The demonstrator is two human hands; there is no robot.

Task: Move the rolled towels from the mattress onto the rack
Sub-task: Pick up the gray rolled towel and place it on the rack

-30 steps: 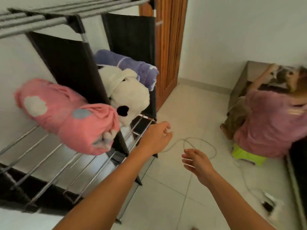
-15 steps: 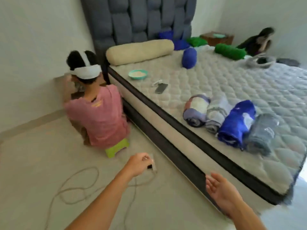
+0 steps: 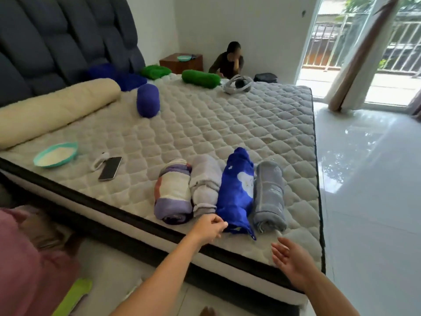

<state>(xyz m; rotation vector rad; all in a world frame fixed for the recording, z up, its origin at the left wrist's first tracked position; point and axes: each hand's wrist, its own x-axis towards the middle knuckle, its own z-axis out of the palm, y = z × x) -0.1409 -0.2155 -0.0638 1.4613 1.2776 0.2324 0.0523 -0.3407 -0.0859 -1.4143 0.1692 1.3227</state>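
Note:
Several rolled towels lie side by side near the front edge of the quilted mattress (image 3: 227,124): a purple-and-cream striped roll (image 3: 173,192), a pale lilac roll (image 3: 205,183), a bright blue roll (image 3: 237,192) and a grey-blue roll (image 3: 268,197). My left hand (image 3: 210,228) hovers at the near end of the lilac and blue rolls with its fingers loosely curled and nothing in it. My right hand (image 3: 290,263) hangs over the mattress edge below the grey-blue roll, fingers spread. The rack is out of view.
A phone (image 3: 110,168), a teal bowl (image 3: 55,154), a cream bolster (image 3: 54,110), a blue roll (image 3: 148,103) and green cushions (image 3: 201,78) lie on the mattress. One person in pink (image 3: 29,265) crouches at my lower left; another (image 3: 227,61) sits behind the bed. Tiled floor lies to the right.
My view has swung from the rack with pink, white and purple rolls to the mattress. Both hands, holding nothing, have come up to the near ends of the rolled towels.

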